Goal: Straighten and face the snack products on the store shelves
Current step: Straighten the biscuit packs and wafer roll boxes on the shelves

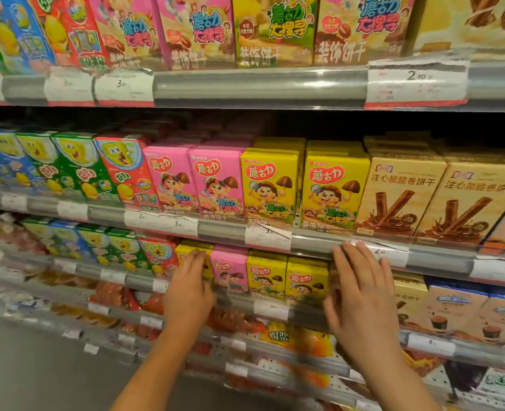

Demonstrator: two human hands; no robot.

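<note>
On the third shelf down stands a row of small snack boxes: a yellow box [183, 255], a pink box [230, 272] and two yellow boxes [266, 275] [306, 280]. My left hand [190, 289] lies flat against the front of the leftmost yellow box, fingers together. To the right of the two yellow boxes my right hand [360, 295] is up with fingers spread, in front of a tan box that it mostly hides. Neither hand grips anything. Both hands are a little blurred.
The shelf above holds pink boxes [215, 179], yellow boxes [334, 188] and tan wafer-roll boxes [399, 194] behind a grey price rail [221, 229]. Green, blue and red boxes [76, 170] fill the left. Bagged snacks [298, 336] hang lower down. Grey floor [38, 366] lies at the bottom left.
</note>
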